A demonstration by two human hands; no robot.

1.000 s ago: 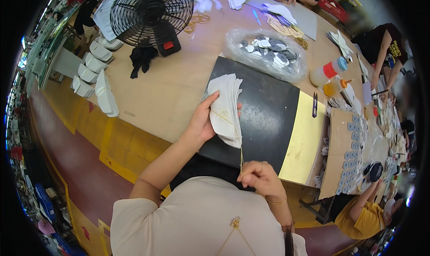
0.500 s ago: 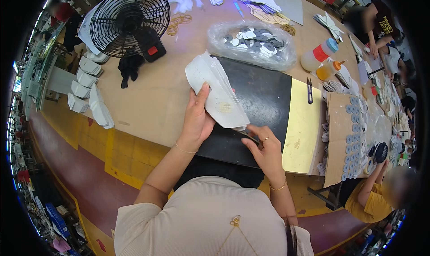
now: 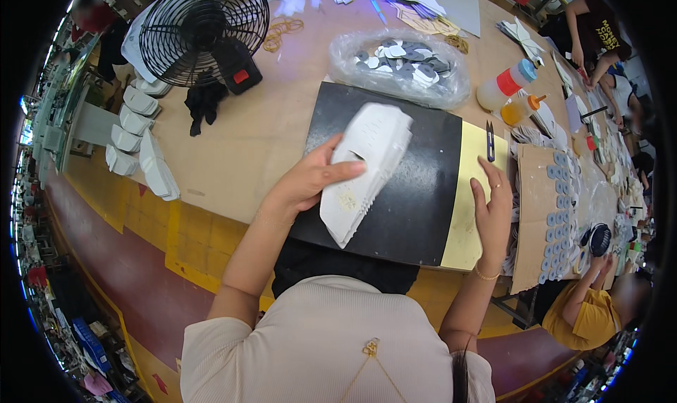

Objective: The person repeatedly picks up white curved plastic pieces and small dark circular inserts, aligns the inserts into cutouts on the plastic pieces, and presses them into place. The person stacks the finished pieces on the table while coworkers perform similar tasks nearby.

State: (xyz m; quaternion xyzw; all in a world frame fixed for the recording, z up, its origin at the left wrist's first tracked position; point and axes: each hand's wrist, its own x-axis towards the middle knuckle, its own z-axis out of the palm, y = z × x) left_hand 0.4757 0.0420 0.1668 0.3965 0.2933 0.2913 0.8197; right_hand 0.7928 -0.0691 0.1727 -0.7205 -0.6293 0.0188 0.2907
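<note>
A fanned stack of white shaped cut pieces is gripped in my left hand, the thumb lying across its top face. The stack hangs tilted over a black mat. My right hand holds nothing and is over the yellow sheet at the mat's right side, fingers apart. Just beyond those fingertips lies a pair of dark thread snips.
A clear plastic bag of grey and white pieces lies beyond the mat. Glue bottles stand right of it. A black fan and several white stacks are at the left. Rows of grey rings lie on cardboard.
My right hand has come away from the stack and moved right, over the yellow sheet. My left hand has turned the stack, its top end now leaning right.
</note>
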